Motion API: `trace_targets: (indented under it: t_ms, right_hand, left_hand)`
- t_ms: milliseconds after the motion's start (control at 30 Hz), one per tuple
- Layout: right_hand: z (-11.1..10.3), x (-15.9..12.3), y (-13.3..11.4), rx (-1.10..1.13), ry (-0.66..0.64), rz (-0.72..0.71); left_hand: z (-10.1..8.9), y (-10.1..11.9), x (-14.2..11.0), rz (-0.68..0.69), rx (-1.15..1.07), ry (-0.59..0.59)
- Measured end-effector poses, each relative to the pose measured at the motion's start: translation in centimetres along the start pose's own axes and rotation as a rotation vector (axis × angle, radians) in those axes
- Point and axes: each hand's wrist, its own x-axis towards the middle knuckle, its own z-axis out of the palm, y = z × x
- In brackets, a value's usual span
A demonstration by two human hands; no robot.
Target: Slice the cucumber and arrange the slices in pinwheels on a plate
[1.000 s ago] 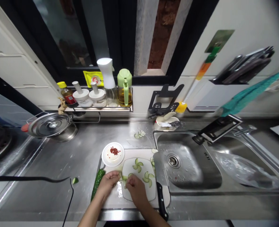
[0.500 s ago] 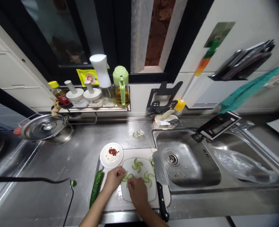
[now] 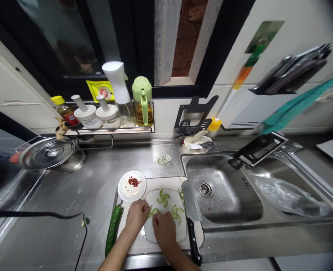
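Observation:
A squarish white plate lies on the white cutting board. Cucumber slices form pinwheel shapes on it, one at the top and one at the right. My left hand is closed at the plate's left edge, touching or very near the left slices. Over the lower middle of the plate, my right hand is closed too, its fingertips by the same slices. Whatever either hand pinches is hidden. A round white dish with small red bits sits above my left hand.
A whole cucumber lies along the board's left side. The cleaver rests at the right, its blade beside more slices. Further right is the steel sink. Cucumber slices lie on the counter behind, below a seasoning rack.
My left hand has turned and its fingers have curled in more. The right hand stays nearly in place, fingers curled. The view has shifted slightly.

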Motion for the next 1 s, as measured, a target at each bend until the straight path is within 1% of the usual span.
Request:
trace_targets:
  t_ms: [267, 533, 667, 867, 1000]
  right_hand:
    - [0.23, 0.13, -0.09, -0.038, -0.004, -0.013]
    - [0.02, 0.18, -0.45, -0.071, -0.01, -0.038]
    - [-0.02, 0.23, -0.58, -0.114, -0.017, -0.06]
    - [-0.03, 0.23, -0.54, -0.115, -0.031, -0.072]
    - [-0.29, 0.09, -0.54, -0.1, -0.037, -0.087]
  left_hand:
    - [0.28, -0.03, 0.02, -0.006, 0.062, 0.0]
    - [0.18, 0.51, -0.39, -0.017, 0.12, 0.021]
    - [0.23, 0.61, -0.49, -0.032, 0.113, 0.026]
    - [0.31, 0.51, -0.62, -0.067, 0.076, 0.047]
    - [0.36, 0.6, -0.64, -0.053, 0.073, 0.053]
